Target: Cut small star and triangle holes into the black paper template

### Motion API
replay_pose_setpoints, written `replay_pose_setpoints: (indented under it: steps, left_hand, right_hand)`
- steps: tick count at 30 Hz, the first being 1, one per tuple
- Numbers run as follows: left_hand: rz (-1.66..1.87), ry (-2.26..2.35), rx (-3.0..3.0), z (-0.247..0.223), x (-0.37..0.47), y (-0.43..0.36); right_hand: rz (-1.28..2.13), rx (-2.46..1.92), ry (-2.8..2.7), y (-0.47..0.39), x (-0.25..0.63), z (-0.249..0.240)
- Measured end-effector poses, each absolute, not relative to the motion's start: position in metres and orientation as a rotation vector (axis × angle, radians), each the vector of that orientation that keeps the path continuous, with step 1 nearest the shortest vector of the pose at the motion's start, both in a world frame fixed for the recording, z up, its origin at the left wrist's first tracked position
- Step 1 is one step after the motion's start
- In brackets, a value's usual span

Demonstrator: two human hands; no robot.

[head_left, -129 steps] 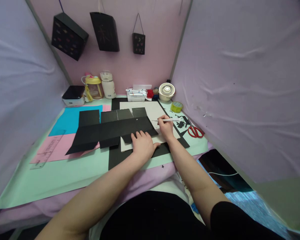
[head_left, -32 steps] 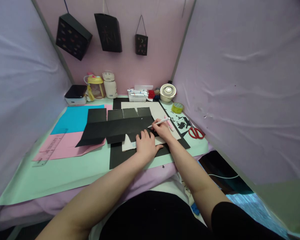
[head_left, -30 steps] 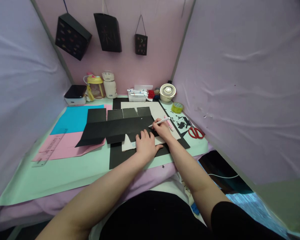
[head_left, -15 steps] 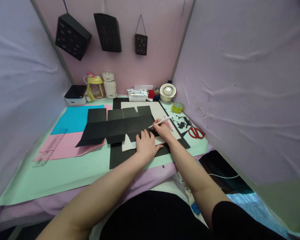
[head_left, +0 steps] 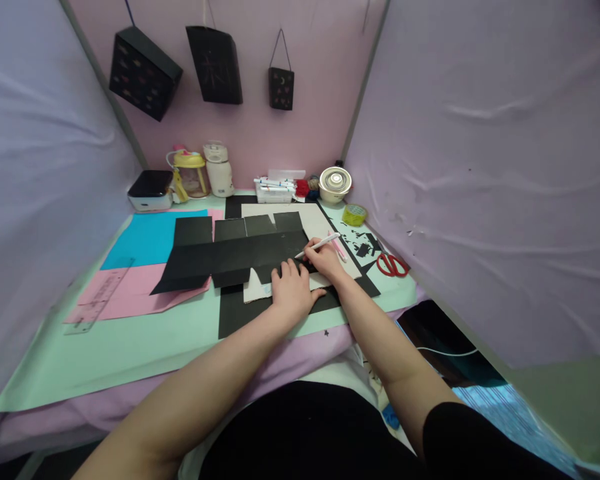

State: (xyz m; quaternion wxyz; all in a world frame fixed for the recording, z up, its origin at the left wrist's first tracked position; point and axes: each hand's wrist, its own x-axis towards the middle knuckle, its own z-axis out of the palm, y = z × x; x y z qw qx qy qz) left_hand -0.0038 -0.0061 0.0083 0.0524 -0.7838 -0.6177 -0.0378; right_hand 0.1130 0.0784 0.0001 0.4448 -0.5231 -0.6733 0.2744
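A large sheet of black card (head_left: 240,257) with folds and notched flaps lies across the desk. My left hand (head_left: 292,288) presses flat on its near right edge, fingers stretched out. Just right of it, my right hand (head_left: 324,259) is closed around a slim white pen-shaped tool (head_left: 326,242). The tool slants, with its tip at the black card; whether it is a pen or a craft knife I cannot tell. Beneath the card sits a pale board (head_left: 256,288), partly hidden. A pink pen-like stick (head_left: 339,250) rests beyond my right hand.
Red-handled scissors (head_left: 393,265), black paper scraps (head_left: 364,249) and a yellow tape roll (head_left: 355,215) lie to the right. Pink paper (head_left: 150,290), blue paper (head_left: 147,237) and a clear ruler (head_left: 100,300) are left. Bottles (head_left: 221,175) and a marker box (head_left: 274,195) line the back.
The tip of the white tool has shifted very slightly left along the black card. My left hand stays in place.
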Motion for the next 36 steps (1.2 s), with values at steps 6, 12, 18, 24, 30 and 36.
replay_pose_setpoints:
  steps: [6,12,18,24,30,36]
  left_hand:
    - [-0.118,-1.883,-2.375,0.0083,-0.0038,-0.0058]
    - [-0.126,-1.877,-2.389,0.0089,-0.0038,-0.0063]
    - [-0.121,-1.885,-2.388,0.0081,-0.0036,-0.0057]
    - [-0.131,-1.878,-2.386,0.0066,-0.0041,-0.0054]
    - [-0.144,-1.871,-2.380,0.0064,-0.0042,-0.0058]
    - [-0.144,-1.869,-2.376,0.0058,-0.0042,-0.0054]
  right_hand:
    - [0.674,-1.304,-1.676,0.0770,0.1124,0.0017]
    - [0.642,-1.319,-1.680,0.0766,0.1123,0.0017]
    - [0.555,-1.380,-1.625,0.0784,0.1118,0.0011]
    - [0.528,-1.387,-1.611,0.0798,0.1118,0.0000]
    - [0.521,-1.370,-1.605,0.0790,0.1126,0.0007]
    - [0.561,-1.344,-1.629,0.0800,0.1125,-0.0014]
